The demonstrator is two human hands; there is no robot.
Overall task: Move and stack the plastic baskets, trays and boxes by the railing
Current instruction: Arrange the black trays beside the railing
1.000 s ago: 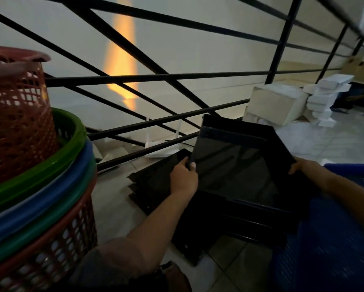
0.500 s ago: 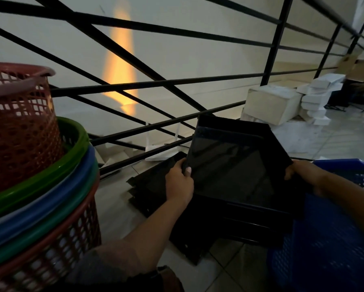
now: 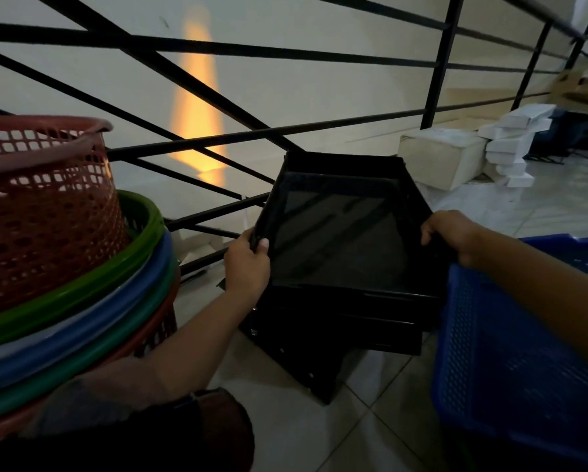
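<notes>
Black tray (image 3: 340,240) tilted above black tray stack (image 3: 320,335), red/green/blue baskets (image 3: 64,267) nested left, blue crate (image 3: 510,352) right.

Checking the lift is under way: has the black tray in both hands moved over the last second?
Yes. The black tray has risen: its far edge now overlaps the lower railing bar, and it sits higher above the black stack below.
</notes>
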